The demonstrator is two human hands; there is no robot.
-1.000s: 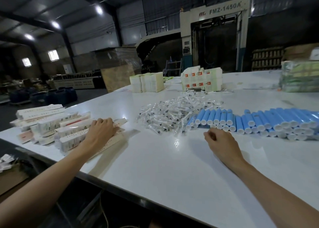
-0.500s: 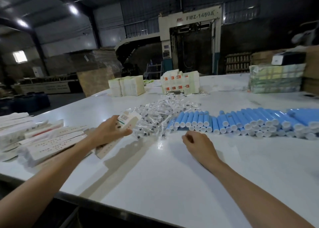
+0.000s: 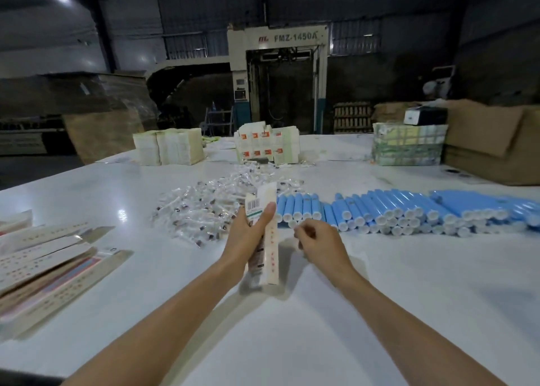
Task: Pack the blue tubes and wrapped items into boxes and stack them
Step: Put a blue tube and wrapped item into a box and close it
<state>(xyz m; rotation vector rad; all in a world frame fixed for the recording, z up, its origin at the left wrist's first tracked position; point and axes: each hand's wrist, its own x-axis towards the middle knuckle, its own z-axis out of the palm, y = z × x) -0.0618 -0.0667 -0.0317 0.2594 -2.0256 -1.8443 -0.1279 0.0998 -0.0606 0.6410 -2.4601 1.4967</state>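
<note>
My left hand (image 3: 248, 239) has lifted one flat carton (image 3: 270, 236) off the pile of flat cartons (image 3: 43, 257) at the left edge of the table (image 3: 292, 327). It now holds the carton upright over the middle of the table, thumb across the front face near the barcode end and fingers behind.

The carton looks like light, thin card, still folded flat. I judge it stiff along its length but easy to crease, so it is best taken by its long edges and squeezed there to pop it open.

My right hand (image 3: 320, 241) hovers just beside it, fingers curled in, holding nothing I can see.

Beyond the carton lie the wrapped items (image 3: 204, 210), a loose heap in clear film that is probably slippery. To their right the blue tubes (image 3: 394, 210) run toward the right edge; they look smooth and apt to roll. White boxes (image 3: 267, 147) stand stacked near the far edge.
</note>
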